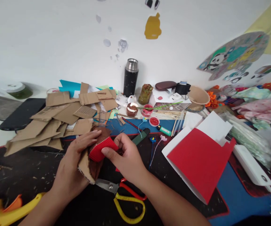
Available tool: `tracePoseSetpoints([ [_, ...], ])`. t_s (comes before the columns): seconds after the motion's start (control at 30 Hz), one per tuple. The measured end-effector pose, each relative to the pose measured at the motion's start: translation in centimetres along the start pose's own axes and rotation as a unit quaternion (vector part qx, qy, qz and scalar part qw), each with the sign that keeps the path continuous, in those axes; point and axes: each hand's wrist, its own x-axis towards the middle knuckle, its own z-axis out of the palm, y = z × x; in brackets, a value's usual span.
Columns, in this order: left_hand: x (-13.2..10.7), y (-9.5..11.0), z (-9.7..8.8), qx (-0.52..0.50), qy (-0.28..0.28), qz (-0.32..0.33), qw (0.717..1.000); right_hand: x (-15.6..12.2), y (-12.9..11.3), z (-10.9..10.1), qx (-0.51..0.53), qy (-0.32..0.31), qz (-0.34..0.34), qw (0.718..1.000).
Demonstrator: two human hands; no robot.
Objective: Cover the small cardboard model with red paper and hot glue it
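My left hand (75, 160) grips a brown-painted cardboard piece (91, 166) from the left, fingers laid over its top. Against that piece my right hand (126, 157) pinches a small strip of red corrugated paper (101, 149) with thumb and fingers. Both hands hover low over the dark desk mat (31, 169). Right under them lie scissors with red and yellow handles (126, 197).
A big red corrugated sheet on white paper (198, 163) lies to the right. Cardboard scraps (62, 119) pile up at the left. Behind stand a black flask (130, 78), paint pots (132, 110), sticks and a green marker (165, 130). A white power strip (252, 166) sits far right.
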Motion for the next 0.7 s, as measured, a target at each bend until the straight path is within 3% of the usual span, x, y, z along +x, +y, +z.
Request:
tracePoseSetpoints([
  [0.3,0.12,-0.4,0.04,-0.012,0.005,0.031,0.999,-0.08,0.03,-0.04,0.014,-0.021,-0.006,1.0],
  [0.7,0.14,-0.18,-0.33,-0.014,0.018,0.036,0.999,0.01,-0.1,0.28,-0.022,0.0,-0.033,0.999],
])
